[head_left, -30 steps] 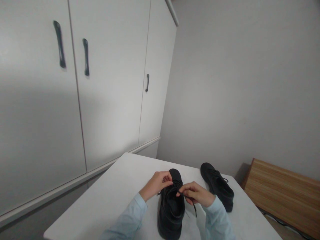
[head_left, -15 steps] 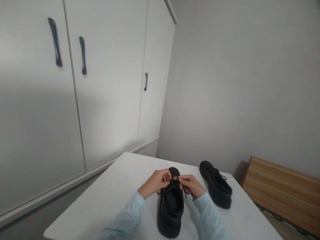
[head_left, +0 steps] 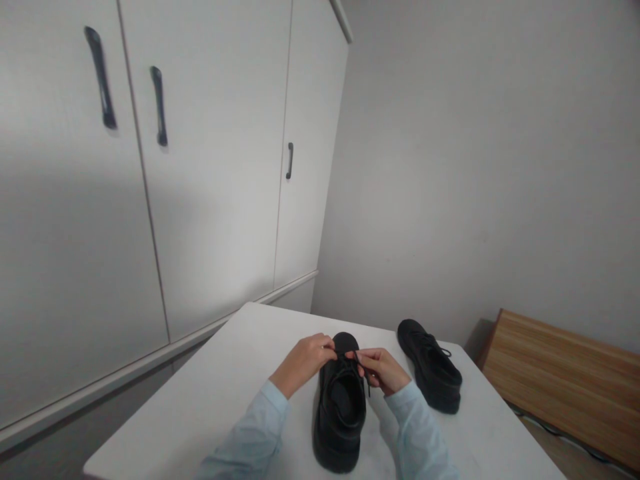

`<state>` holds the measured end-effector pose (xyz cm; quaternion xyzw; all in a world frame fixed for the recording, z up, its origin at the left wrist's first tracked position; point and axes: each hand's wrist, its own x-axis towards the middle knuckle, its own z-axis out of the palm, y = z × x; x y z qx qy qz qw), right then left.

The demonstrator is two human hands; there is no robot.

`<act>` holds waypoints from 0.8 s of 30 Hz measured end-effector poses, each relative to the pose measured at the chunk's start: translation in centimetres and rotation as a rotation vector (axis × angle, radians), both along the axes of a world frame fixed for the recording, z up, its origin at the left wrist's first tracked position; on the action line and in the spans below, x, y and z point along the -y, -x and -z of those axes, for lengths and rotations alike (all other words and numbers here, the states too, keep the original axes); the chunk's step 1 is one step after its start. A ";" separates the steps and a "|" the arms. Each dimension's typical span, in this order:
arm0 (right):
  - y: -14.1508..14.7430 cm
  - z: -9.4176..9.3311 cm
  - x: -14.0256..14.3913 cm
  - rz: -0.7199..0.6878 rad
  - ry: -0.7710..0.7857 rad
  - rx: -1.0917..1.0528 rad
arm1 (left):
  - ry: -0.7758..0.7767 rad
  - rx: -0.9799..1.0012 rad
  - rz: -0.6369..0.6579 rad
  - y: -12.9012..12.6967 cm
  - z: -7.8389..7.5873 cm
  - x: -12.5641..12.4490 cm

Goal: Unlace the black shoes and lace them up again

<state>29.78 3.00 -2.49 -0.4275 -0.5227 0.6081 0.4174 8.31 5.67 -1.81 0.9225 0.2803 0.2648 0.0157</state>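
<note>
A white cabinet (head_left: 215, 200) occupies the left side, with a white bench (head_left: 200, 407) in front of it. On the bench, a black shoe (head_left: 336, 443) stands upright with its toe to the far side, and a second shoe (head_left: 443, 393) stands apart to its right. At the first shoe's lacing, the left hand (head_left: 306, 360) and right hand (head_left: 383, 370) each pinch the black lace (head_left: 369, 387), whose end hangs below the right fingers.

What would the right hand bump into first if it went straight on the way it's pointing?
Probably the left hand, which faces the right hand across the near shoe; depth is unclear, so it might brush the shoe first.
</note>
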 end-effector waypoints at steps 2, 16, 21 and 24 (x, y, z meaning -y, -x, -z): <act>0.0 0.0 0.1 0.005 0.003 0.007 | -0.056 -0.017 -0.037 -0.1 0.1 0.1; 0.4 -0.8 0.4 -0.017 -0.065 0.150 | 0.144 0.404 -0.053 -2.5 0.9 1.2; 0.4 -1.0 0.5 -0.011 -0.136 0.288 | 0.290 0.584 -0.111 -2.9 0.6 1.4; 0.4 -1.2 0.6 -0.010 -0.197 0.340 | 0.349 0.641 -0.161 -3.0 0.4 1.4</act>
